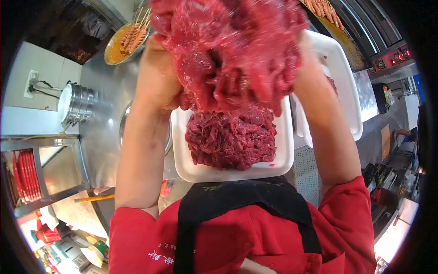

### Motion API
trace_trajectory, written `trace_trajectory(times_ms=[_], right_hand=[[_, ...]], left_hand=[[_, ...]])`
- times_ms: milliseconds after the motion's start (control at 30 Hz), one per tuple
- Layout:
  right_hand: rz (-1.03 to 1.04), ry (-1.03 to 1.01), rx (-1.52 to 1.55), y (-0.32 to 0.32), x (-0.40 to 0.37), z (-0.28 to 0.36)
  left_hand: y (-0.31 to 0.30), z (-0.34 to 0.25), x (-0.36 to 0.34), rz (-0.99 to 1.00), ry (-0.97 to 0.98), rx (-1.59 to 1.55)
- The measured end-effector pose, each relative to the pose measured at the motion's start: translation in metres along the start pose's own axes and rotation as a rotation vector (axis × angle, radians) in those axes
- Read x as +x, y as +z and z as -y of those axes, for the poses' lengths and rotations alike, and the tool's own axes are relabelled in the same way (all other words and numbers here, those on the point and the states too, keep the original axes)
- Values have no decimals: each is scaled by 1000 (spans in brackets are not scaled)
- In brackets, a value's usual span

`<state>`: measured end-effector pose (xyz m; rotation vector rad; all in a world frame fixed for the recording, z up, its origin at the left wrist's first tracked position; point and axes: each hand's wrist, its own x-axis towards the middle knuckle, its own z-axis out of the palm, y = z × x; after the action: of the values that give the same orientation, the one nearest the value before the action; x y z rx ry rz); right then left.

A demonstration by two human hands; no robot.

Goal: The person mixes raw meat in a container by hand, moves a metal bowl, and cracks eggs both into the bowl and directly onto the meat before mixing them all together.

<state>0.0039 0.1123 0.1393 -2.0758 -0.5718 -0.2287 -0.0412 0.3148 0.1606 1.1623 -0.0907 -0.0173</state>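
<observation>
Fingers sunk out of sight in a mass of raw red sliced meat (228, 50): the left hand (157, 77) and right hand (308, 59) clasp it from either side and hold it high, close under the camera. How far the fingers curl cannot be seen, but both hands plainly carry the load.

The meat hangs directly above a white foam tray (194, 170), where a heap of the same red meat (232, 137) already lies, apart from the lifted mass. The slices look wet and loose. A sound grip would seem to call for both palms pressed inward and under the bulk, with the load kept over the tray's middle so that any strand that slips lands on the heap, not the rim.

The tray sits at the near edge of a brushed-steel counter (100, 128), against the person's black apron (246, 201) and red shirt (137, 237). A second white foam tray (344, 64) lies just to the right, partly behind the right forearm. To the left, a round steel bowl (123, 123) shows beneath the left forearm. Farther off stand a stack of lidded steel tins (77, 102) and a metal bowl of skewers in orange sauce (125, 43).

Red plates (25, 176) are racked on a shelf at lower left. At the far right edge, another person's hand (404, 133) rests near more kitchen equipment.
</observation>
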Motion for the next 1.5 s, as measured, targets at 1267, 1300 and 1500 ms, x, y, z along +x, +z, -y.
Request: trace_trajectory(times_ms=[1267, 1300, 1500], right_hand=[[630, -120, -481, 119, -69, -23], [532, -250, -476, 117, -74, -28], [873, -197, -650, 135, -77, -42]], left_hand=[[-222, 60, -300, -1348, -9, 150], [-216, 56, -307, -1395, -8, 158], [-191, 74, -380, -1486, 263, -330]])
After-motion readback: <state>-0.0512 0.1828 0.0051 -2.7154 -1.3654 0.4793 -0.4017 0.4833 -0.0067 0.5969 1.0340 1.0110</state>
